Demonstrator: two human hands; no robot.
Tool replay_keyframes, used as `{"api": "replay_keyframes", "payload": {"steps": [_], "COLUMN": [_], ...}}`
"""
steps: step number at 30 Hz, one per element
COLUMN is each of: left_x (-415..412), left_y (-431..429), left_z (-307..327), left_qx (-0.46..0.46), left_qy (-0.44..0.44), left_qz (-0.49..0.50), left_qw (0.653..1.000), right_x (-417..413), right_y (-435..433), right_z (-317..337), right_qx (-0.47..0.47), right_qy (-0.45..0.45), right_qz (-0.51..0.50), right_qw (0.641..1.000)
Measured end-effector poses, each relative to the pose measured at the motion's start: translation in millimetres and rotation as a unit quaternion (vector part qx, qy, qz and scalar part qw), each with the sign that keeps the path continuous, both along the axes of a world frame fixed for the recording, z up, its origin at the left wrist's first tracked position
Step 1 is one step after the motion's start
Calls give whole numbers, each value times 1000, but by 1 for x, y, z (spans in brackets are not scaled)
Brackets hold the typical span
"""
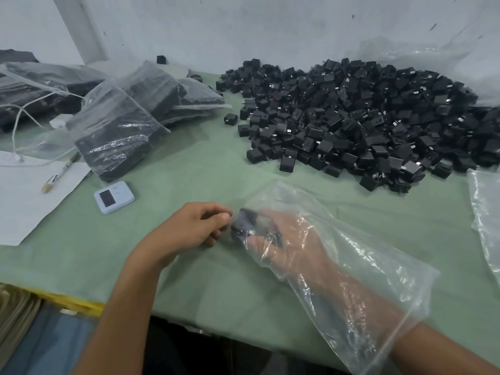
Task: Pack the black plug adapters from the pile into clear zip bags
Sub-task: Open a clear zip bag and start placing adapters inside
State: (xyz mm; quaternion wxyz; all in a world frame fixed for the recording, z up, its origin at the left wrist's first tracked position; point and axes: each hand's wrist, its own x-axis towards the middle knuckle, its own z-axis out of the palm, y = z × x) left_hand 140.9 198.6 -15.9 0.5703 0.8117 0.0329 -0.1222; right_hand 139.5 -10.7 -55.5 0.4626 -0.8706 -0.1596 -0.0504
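A big pile of black plug adapters (359,117) lies at the back right of the green table (189,169). My right hand (292,236) is deep inside a clear zip bag (359,280), its fingers curled round black adapters (244,224) at the bag's closed end. My left hand (197,226) pinches that end of the bag from outside, right beside the adapters.
Filled bags of adapters (121,125) are stacked at the back left. A small white timer (114,196), a brush (61,173) on white paper (24,201) and a white cord lie at the left. More clear plastic (487,212) sits at the right edge.
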Motion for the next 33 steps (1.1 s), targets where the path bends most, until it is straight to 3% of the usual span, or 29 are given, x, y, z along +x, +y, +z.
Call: {"api": "replay_keyframes", "payload": {"steps": [1, 3, 5, 8, 10, 14, 18, 20, 22, 24, 27, 31, 33], "left_x": [-1, -2, -3, -5, -6, -5, -7, -8, -8, -6, -5, -4, -2], "left_y": [-1, -5, -13, -21, -21, -20, -16, -15, -15, -14, -13, -22, -26], "left_z": [0, -2, -2, -1, 0, 0, -1, -3, -4, -4, -6, -10, -14], "left_qx": [14, 54, 85, 85, 79, 94, 97, 105, 111, 100, 106, 178, 180], "left_qy": [-8, -26, -48, -74, -72, -75, -80, -91, -97, -94, -87, -101, -110], "left_qz": [1, 1, -17, -55, -61, -77, -118, -128, -120, -106, -82, -21, 9], "left_qw": [1000, 998, 995, 992, 992, 990, 985, 982, 982, 985, 987, 979, 977], "right_x": [-1, -2, -4, 0, 3, -4, -8, -9, -15, -22, -22, -25, -24], "right_y": [-10, -19, -13, -6, -11, -9, -15, -16, -9, -6, -4, 0, 1], "right_z": [-4, -7, -10, -10, -13, -14, -3, 1, 5, 6, 15, 30, 26], "right_qx": [-14, -88, -103, -127, -165, -100, -166, -181, -100, -52, -149, -155, -159], "right_qy": [27, -34, -41, -14, -49, -55, -118, -105, -70, -125, -145, -228, -185], "right_qz": [28, 27, 21, 26, 16, 37, 22, 33, 34, 2, 11, -7, 21], "right_qw": [999, 995, 994, 991, 985, 993, 979, 977, 992, 991, 978, 961, 970]}}
